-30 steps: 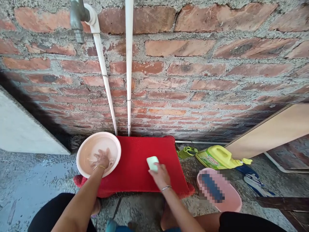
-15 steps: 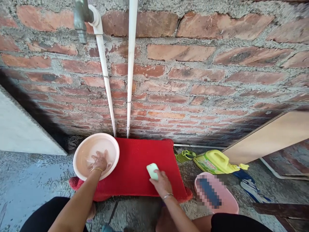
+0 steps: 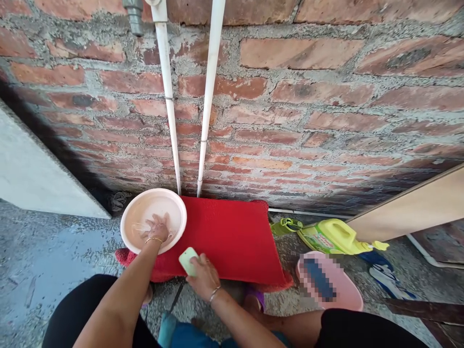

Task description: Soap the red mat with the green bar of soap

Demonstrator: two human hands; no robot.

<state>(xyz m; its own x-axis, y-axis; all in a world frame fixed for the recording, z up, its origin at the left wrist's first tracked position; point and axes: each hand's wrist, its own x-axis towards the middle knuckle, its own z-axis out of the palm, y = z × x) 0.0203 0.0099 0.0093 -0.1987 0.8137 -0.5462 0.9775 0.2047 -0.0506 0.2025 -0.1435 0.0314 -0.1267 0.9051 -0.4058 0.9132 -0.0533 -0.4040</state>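
Observation:
My left hand (image 3: pixel 158 228) dips into the water of a pale pink basin (image 3: pixel 124 231), its fingers spread and holding nothing. The basin sits at the left end of a red cloth (image 3: pixel 232 232), which drapes over something low that I cannot see. In my right hand (image 3: pixel 205 279) is a pale green, rounded block with a small hole near one end, looking like a scrub brush (image 3: pixel 188 261). My fingers cover its rear part and its underside is hidden. It is over the cloth's near edge, just right of the basin.
A yellow detergent jug (image 3: pixel 328 235) lies right of the cloth, beside a green container (image 3: pixel 285 225). Nearer stands a pink tub (image 3: pixel 348 285) with a blurred-out dark patch. Behind are a brick wall (image 3: pixel 253 116), white pipes (image 3: pixel 208 104) and a tap (image 3: pixel 135 19).
My right hand has moved left with the brush, from the cloth's right half to its near edge by the basin. My left hand stays in the basin. The view has tilted down.

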